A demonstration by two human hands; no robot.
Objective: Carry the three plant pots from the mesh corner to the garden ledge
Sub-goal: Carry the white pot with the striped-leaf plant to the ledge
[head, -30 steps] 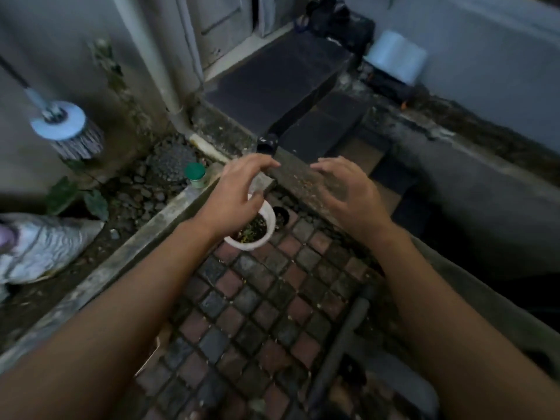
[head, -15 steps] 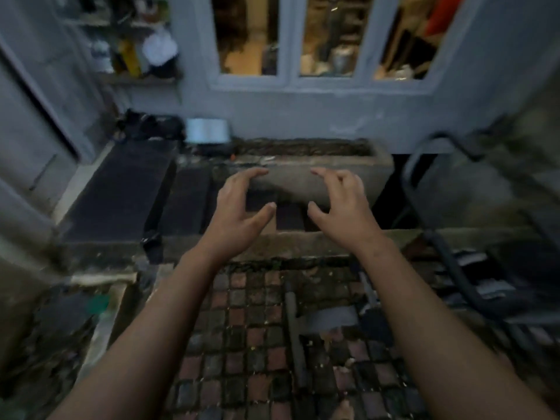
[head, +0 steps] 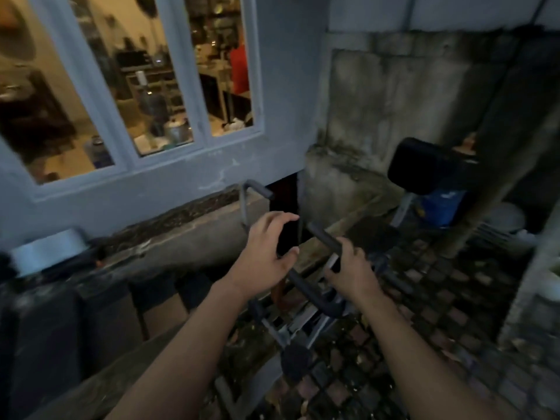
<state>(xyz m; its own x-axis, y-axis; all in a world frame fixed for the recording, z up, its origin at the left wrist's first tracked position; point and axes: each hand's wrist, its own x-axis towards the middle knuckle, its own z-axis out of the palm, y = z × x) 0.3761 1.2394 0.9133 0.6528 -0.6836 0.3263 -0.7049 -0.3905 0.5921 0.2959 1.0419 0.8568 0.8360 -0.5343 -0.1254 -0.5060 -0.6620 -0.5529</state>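
Observation:
Both my hands are held out in front of me with nothing in them. My left hand [head: 265,253] has its fingers spread and curved. My right hand [head: 351,268] hovers just over a black padded bar [head: 325,236], fingers loosely curled. At the far right a white rounded thing [head: 509,216], possibly a pot, sits behind a wire mesh [head: 491,233]. Another white rim [head: 553,280] shows at the right edge. None of the pots shows clearly.
A folded metal frame with black padded bars [head: 306,289] lies on the brick paving [head: 439,301] right under my hands. A concrete trough [head: 181,234] runs below the window. A black cushion [head: 424,169], a blue bag [head: 439,204] and an upturned blue basin [head: 48,250] stand around.
My view has swung right, away from the white pot on the ledge and past the trough to the mossy wall corner. Both hands stay raised and hold nothing.

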